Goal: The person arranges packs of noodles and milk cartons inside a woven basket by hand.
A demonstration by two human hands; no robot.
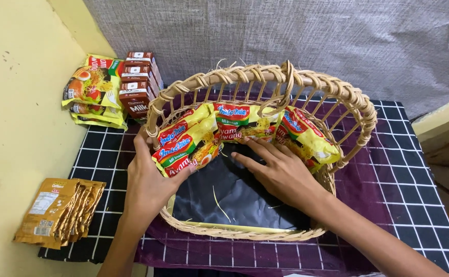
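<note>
A woven rattan basket [358, 105] with a black liner [224, 197] stands on a black checked cloth. Several yellow instant noodle packets lean upright along its inner wall. My left hand [150, 177] grips the left noodle packets [181, 141] at the basket's left rim. My right hand [281, 172] lies inside the basket with fingers spread, its fingertips touching the bottom of the middle noodle packet [242, 123]. Another noodle packet [306, 136] leans at the right side, untouched.
More noodle packets [94, 92] and brown milk cartons [138, 82] are stacked at the back left. A fan of golden sachets [60, 210] lies at the front left. A purple cloth [383, 179] lies under the basket. A yellow wall runs along the left.
</note>
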